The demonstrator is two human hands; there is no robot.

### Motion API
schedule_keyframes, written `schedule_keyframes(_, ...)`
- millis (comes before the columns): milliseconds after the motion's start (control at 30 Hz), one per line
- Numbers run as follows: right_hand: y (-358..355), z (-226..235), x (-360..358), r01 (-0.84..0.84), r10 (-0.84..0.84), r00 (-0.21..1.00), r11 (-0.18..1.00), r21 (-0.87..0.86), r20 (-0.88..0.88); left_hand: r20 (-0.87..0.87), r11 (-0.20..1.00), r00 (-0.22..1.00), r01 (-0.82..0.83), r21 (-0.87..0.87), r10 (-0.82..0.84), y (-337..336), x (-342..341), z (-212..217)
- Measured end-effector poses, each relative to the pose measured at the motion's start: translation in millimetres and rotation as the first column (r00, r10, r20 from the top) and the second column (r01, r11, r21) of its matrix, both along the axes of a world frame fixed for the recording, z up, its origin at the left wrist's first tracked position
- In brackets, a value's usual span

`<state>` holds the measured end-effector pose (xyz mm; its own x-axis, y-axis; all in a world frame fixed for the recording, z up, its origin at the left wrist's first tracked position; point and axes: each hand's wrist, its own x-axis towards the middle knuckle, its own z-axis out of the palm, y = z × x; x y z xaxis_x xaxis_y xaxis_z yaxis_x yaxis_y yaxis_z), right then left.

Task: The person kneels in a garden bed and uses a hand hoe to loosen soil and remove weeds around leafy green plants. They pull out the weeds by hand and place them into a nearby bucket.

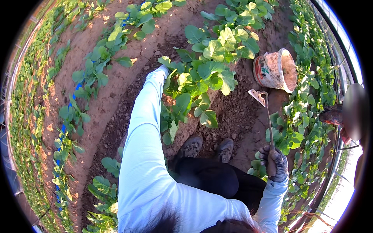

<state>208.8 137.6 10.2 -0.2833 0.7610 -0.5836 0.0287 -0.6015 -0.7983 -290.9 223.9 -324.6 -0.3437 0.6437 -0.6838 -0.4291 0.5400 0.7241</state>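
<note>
In a grey, soil-stained glove, my right hand [276, 163] is closed round the handle of a small hoe [269, 120]. The hoe points away from me, and its pale, flat blade with holes [258, 97] is held above the soil by the bucket. My left arm, in a light blue sleeve [144, 112], stretches forward to a row of broad-leaved green plants [211, 70]. Leaves cover my left hand at the end of that sleeve, so its fingers cannot be seen.
A dirty white bucket [274, 70] lies tipped beside the right-hand plants. My muddy shoes [224, 150] stand on loose soil between rows. Blue tape or hose [71, 101] runs along the left row. Another person [351, 112] is at the right edge.
</note>
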Motion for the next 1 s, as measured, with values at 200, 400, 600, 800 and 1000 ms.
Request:
schedule_keyframes(200, 4.7, -4.9, 4.3, -0.009, 0.008, 0.997, 1.000, 0.015, 0.076, -0.483, 0.919, 0.782, 0.351, -0.179, -0.393, 21.0, -3.5, -4.8)
schedule_keyframes(400, 8.8, -3.8, -1.4, -0.039, 0.037, 0.997, 0.999, 0.037, 0.071, -0.639, 0.747, 0.434, 0.553, -0.368, -0.636, 23.8, -30.2, -39.1)
schedule_keyframes(600, 9.3, -2.8, 7.5, 0.015, -0.015, 0.999, 1.000, 0.012, 0.038, -0.344, 0.895, 0.828, 0.431, -0.116, -0.444, 10.3, 62.8, 109.9)
schedule_keyframes(800, 8.0, -1.8, 4.7, -0.013, 0.009, 0.997, 0.999, 0.050, 0.073, -0.622, 0.537, 0.015, 0.521, -0.663, -0.783, 21.8, 43.0, 89.8)
schedule_keyframes(1000, 9.3, -0.8, 4.5, -0.021, 0.018, 0.997, 0.999, 0.042, 0.077, -0.654, 0.533, -0.085, 0.507, -0.677, -0.751, 33.3, 20.9, 11.6)
